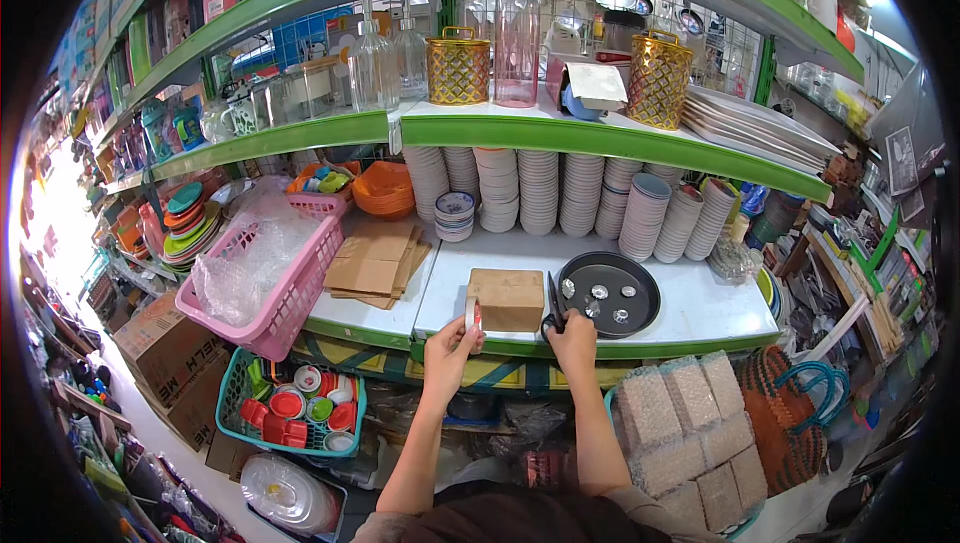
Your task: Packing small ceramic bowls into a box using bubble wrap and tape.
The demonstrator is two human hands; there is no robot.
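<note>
A roll of tape [472,313] is pinched upright in my left hand [451,346], in front of a closed brown cardboard box [508,297] on the white shelf. My right hand [574,339] grips black-handled scissors [553,304], their blades pointing away from me between the box and a dark round pan [637,284]. Several shiny faceted pieces [599,292] lie inside the pan. Left of the box, flat folded cardboard pieces [373,262] are stacked on the shelf.
Stacked white bowls [538,194] line the shelf's back, under a green-edged upper shelf [570,133]. A pink basket [300,299] with bubble wrap stands left. Below are a teal basket [225,412] of small dishes and several bubble-wrapped boxes [690,438] at right.
</note>
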